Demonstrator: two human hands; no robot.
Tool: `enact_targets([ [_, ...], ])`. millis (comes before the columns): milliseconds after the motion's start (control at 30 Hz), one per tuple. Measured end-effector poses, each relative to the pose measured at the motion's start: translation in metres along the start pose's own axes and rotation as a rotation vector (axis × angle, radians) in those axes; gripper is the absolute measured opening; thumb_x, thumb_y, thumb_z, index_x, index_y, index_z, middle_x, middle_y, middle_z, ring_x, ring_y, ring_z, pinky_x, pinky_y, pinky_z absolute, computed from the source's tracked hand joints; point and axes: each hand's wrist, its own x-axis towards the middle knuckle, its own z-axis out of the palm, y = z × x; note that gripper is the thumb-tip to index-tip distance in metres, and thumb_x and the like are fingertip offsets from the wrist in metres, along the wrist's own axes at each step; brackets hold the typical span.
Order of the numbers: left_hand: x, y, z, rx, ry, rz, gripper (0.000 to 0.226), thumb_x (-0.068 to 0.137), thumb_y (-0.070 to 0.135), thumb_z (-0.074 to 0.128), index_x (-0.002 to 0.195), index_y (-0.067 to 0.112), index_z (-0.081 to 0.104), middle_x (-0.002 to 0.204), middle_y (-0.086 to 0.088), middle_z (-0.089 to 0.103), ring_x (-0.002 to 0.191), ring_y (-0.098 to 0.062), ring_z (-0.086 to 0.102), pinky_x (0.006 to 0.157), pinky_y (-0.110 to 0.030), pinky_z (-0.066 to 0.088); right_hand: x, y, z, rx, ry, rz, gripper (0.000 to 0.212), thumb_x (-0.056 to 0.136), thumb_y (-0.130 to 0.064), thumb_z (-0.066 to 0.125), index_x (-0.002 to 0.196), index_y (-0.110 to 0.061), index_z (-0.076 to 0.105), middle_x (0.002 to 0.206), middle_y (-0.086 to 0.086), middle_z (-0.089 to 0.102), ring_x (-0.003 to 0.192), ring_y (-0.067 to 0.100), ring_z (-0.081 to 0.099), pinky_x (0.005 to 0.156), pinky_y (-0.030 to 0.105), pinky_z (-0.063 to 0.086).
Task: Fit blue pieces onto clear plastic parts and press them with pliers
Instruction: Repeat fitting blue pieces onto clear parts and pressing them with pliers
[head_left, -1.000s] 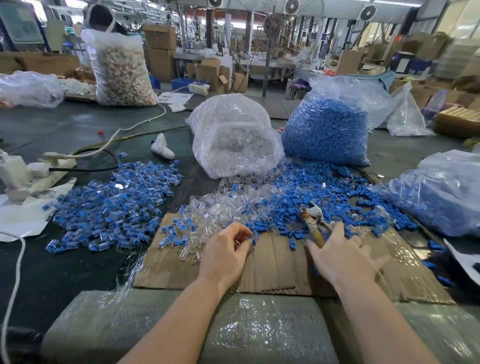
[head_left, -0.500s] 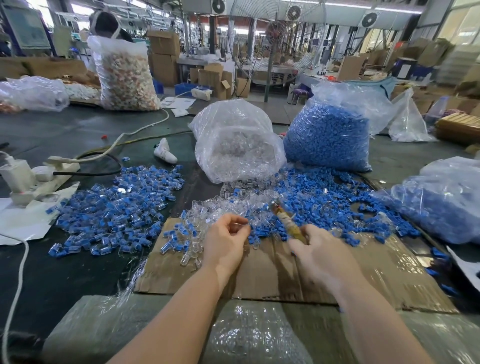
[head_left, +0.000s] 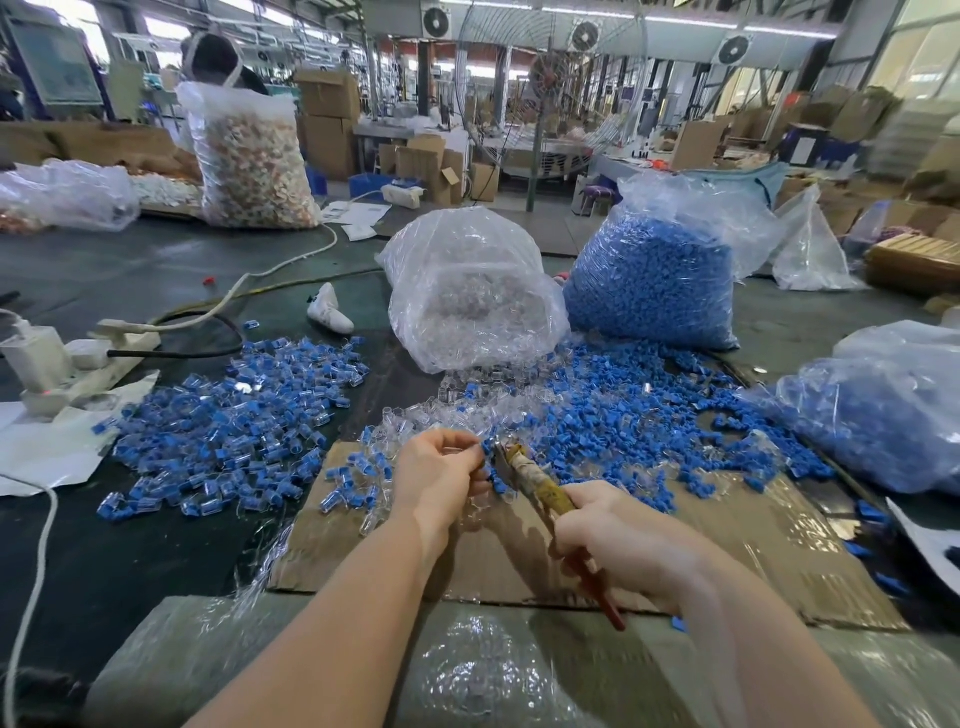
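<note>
Both hands have met: right hand (head_left: 618, 540), earlier reaching open, now grips yellow-handled metal pliers (head_left: 535, 480); left hand (head_left: 441, 475) pinches a small blue-and-clear plastic part (head_left: 485, 451) at the pliers' tip.

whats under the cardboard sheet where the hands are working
The cardboard sheet lies partly on the dark table, and its near edge rests on a plastic-wrapped block. What lies beneath its middle is covered and cannot be seen.
</note>
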Motion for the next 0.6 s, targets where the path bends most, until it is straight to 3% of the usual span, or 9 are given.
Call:
enact_targets([
  [133,-0.0022,0.0046,-0.0003,0.007,0.008,-0.007,0.010,0.088,-0.002,0.056,0.084,0.005,0.062,0.066,-0.008,0.060,0.049,-0.011,0.057,0.045,-0.017,0.048,0.0009,-0.0010,0.0007,-0.035,-0.015,-0.024,0.017,0.081,0.001,0.041,0.075,-0.014,0.040,0.069,0.006,0.045,0.056,0.016,0.043,0.050,0.023,0.036],
  [300,-0.0033,0.0069,-0.0004,0.031,0.021,-0.016,0.011,0.087,-0.003,0.057,0.083,0.005,0.062,0.066,-0.008,0.059,0.051,-0.012,0.057,0.048,-0.018,0.051,0.0005,-0.0025,0.0005,-0.085,-0.017,-0.035,0.013,0.082,0.000,0.041,0.079,-0.013,0.040,0.079,0.010,0.045,0.071,0.022,0.043,0.065,0.033,0.036],
  [600,-0.0030,0.0049,0.0017,-0.013,0.046,-0.058,0.008,0.086,-0.003,0.059,0.086,0.003,0.064,0.070,-0.008,0.061,0.051,-0.010,0.058,0.049,-0.019,0.050,-0.0035,-0.0071,0.0024,-0.131,-0.022,-0.046,0.015,0.084,-0.002,0.041,0.076,-0.015,0.041,0.078,0.007,0.044,0.067,0.019,0.042,0.053,0.025,0.033],
])
